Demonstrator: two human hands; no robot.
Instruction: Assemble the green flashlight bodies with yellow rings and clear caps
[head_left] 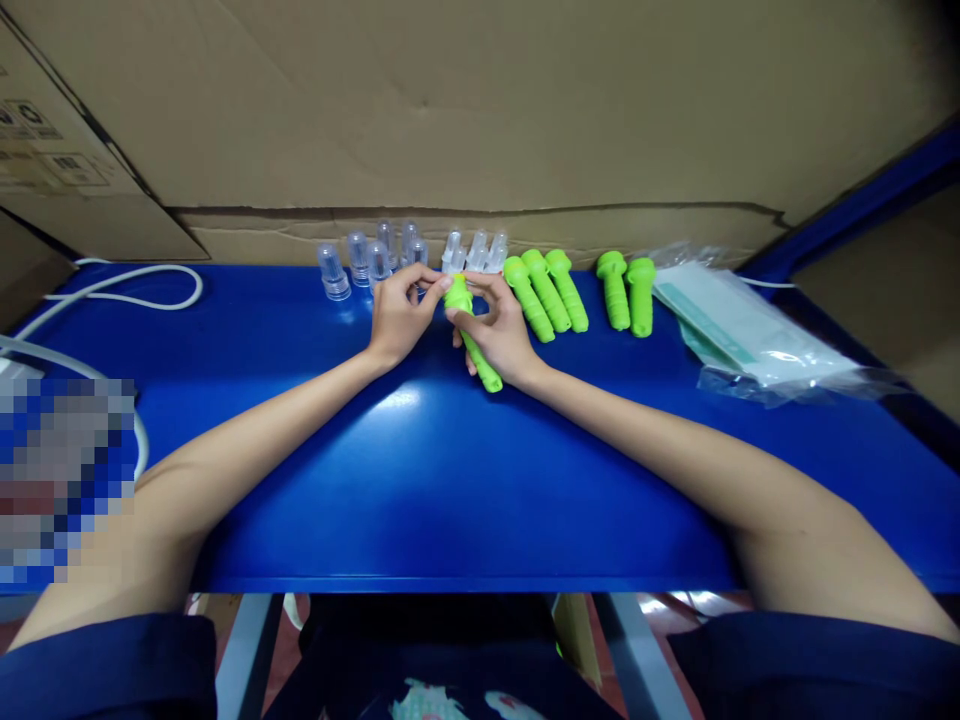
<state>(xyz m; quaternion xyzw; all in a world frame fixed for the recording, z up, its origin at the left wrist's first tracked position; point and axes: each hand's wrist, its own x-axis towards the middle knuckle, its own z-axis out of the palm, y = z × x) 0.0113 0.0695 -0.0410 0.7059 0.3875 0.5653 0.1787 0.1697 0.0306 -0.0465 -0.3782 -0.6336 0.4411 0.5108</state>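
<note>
My right hand (501, 330) is wrapped round a bright green ribbed plastic tube (473, 340), holding it tilted over the blue table (420, 470). My left hand (399, 312) pinches at the tube's top end with thumb and fingertips; what sits between them is too small to name. Behind the hands stand several clear plastic caps (375, 258), some upright. To the right lie three green tubes side by side (546, 290), then two more (628, 292).
A clear plastic bag with pale contents (742, 335) lies at the right. A white cable (127, 285) loops at the far left. Cardboard (465, 110) walls the back. A blue rail (862, 200) runs along the right side.
</note>
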